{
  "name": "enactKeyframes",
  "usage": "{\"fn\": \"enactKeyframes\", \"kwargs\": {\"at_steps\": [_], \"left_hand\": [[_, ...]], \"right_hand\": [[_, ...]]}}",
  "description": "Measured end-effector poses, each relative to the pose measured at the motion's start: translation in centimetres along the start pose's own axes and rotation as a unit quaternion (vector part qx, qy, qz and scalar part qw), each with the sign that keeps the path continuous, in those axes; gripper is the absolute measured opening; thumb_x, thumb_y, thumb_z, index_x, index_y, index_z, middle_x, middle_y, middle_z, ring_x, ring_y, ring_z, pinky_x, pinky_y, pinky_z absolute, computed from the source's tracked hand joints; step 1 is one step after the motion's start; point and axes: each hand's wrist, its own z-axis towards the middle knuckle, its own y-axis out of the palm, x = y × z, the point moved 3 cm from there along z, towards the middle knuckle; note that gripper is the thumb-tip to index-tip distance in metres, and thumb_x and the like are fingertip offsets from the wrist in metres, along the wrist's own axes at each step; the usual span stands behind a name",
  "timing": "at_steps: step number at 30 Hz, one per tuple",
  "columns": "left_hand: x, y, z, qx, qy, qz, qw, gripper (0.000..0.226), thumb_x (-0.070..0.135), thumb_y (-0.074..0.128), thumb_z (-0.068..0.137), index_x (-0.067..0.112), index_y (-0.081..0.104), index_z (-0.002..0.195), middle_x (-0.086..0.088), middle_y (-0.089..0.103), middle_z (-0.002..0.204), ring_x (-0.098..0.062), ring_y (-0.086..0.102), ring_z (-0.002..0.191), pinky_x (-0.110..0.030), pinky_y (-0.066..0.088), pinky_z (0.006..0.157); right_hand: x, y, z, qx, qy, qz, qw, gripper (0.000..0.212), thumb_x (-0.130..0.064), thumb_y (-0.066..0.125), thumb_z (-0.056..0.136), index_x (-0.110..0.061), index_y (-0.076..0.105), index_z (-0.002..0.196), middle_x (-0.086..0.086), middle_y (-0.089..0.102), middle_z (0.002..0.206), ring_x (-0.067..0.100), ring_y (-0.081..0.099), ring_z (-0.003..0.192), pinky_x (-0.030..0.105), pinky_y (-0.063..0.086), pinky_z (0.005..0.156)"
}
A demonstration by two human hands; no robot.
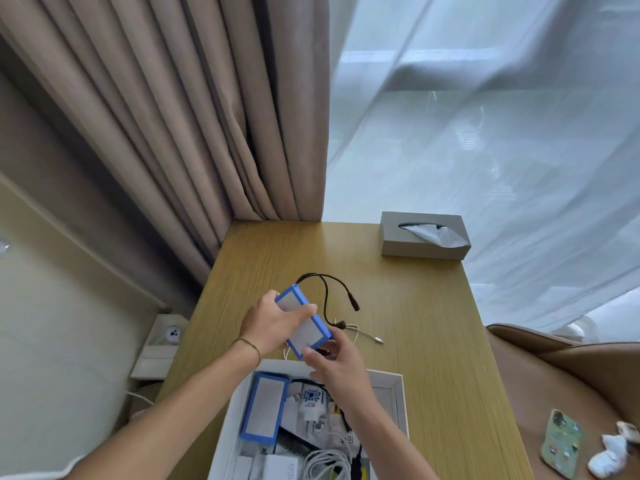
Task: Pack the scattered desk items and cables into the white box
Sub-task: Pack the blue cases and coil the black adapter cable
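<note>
A lived-in room, likely a bedroom or hotel room, is suggested. A wooden desk [415, 341] is set against a window hung with heavy beige curtains [173, 116] and a sheer white curtain [485, 133]. A grey tissue box [424, 236] is placed at the desk's far edge. A brown upholstered seat [571, 375] is seen beside it, with a phone [561, 443] laid there. A wall socket [172, 334] is visible at left.

Both hands [273, 322] grip blue-framed pack [304, 322] above white box [398, 396].
</note>
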Motion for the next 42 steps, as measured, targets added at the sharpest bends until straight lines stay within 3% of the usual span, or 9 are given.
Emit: {"fn": "enactKeyframes", "kwargs": {"at_steps": [3,7,11,17,23,29,33,37,42], "left_hand": [[-0.2,-0.1,-1.8,-0.012,-0.013,-0.080,0.997,0.065,0.062,0.075,0.053,0.015,0.060,0.096,-0.006,0.072,0.091,-0.025,0.074,0.080,-0.050,0.063,0.065],[-0.4,-1.5,-2.3,-0.033,0.012,-0.116,0.993,0.067,0.062,0.074,0.060,0.004,0.064,0.093,-0.003,0.067,0.078,-0.020,0.067,0.072,-0.040,0.058,0.069],[1.4,-3.0,-1.5,-0.162,0.060,-0.094,0.980,0.025,0.037,0.070,0.089,0.014,0.072,0.080,-0.001,0.070,0.074,-0.014,0.065,0.070,-0.019,0.050,0.060],[4.3,-3.0,-0.8,-0.342,-0.016,-0.206,0.917,0.028,0.018,0.067,0.093,0.003,0.069,0.116,-0.006,0.068,0.073,-0.023,0.071,0.077,-0.036,0.060,0.080],[4.4,-3.3,-1.6,-0.327,-0.040,-0.264,0.906,0.027,0.020,0.062,0.097,0.005,0.064,0.118,0.004,0.049,0.061,-0.009,0.051,0.051,-0.028,0.055,0.057],[1.6,-4.4,-4.3,-0.269,0.047,-0.121,0.955,0.020,0.015,0.053,0.102,0.006,0.066,0.114,-0.005,0.067,0.065,-0.023,0.070,0.068,-0.034,0.061,0.070],[-1.1,-4.0,-6.7,-0.296,0.047,-0.093,0.950,0.019,0.013,0.047,0.105,0.013,0.061,0.118,-0.013,0.072,0.071,-0.029,0.076,0.078,-0.032,0.062,0.067],[-2.9,-3.7,-7.3,-0.275,0.044,-0.100,0.955,0.019,0.015,0.049,0.104,0.012,0.058,0.120,-0.013,0.070,0.071,-0.029,0.074,0.074,-0.034,0.062,0.064],[-4.3,-2.2,-7.5,-0.292,0.087,0.001,0.952,0.011,0.015,0.047,0.104,0.017,0.057,0.110,-0.007,0.068,0.065,-0.029,0.074,0.070,-0.046,0.063,0.070]], "right_hand": [[-0.5,0.4,-0.1,0.012,-0.037,0.033,0.999,0.016,-0.015,0.073,0.091,-0.021,0.066,0.104,-0.003,0.070,0.083,0.017,0.069,0.081,0.025,0.058,0.066],[-1.0,-0.1,-0.8,-0.031,-0.062,0.034,0.997,0.018,-0.017,0.073,0.092,-0.018,0.065,0.108,-0.001,0.067,0.085,0.013,0.066,0.079,0.026,0.056,0.067],[-1.3,-1.3,-2.1,-0.078,-0.098,-0.002,0.992,0.021,-0.022,0.073,0.083,-0.016,0.065,0.102,-0.004,0.065,0.086,0.013,0.061,0.080,0.029,0.052,0.069],[-1.6,-2.0,-4.4,-0.127,-0.122,-0.100,0.979,0.014,-0.026,0.071,0.086,-0.029,0.063,0.098,-0.009,0.063,0.082,0.008,0.056,0.076,0.022,0.046,0.065],[-2.4,-3.6,-6.7,-0.167,-0.056,-0.097,0.980,0.020,-0.028,0.074,0.086,-0.024,0.066,0.105,0.002,0.067,0.089,0.013,0.063,0.080,0.029,0.052,0.069],[-2.1,-5.9,-7.8,-0.078,-0.050,-0.097,0.991,0.019,-0.031,0.080,0.078,-0.030,0.076,0.097,0.012,0.073,0.094,0.011,0.066,0.081,0.022,0.052,0.076],[-0.9,-6.4,-8.4,-0.014,-0.041,-0.061,0.997,0.021,-0.037,0.072,0.085,-0.023,0.078,0.100,0.011,0.075,0.097,0.013,0.068,0.087,0.023,0.053,0.072],[0.4,-6.7,-8.9,-0.074,0.012,-0.144,0.987,0.017,-0.025,0.070,0.095,-0.027,0.072,0.112,0.017,0.072,0.100,0.032,0.070,0.095,0.030,0.058,0.072],[1.6,-6.7,-9.5,-0.183,0.071,-0.340,0.920,0.028,-0.025,0.072,0.093,-0.030,0.065,0.120,-0.004,0.075,0.087,0.014,0.073,0.087,0.032,0.062,0.075]]}}
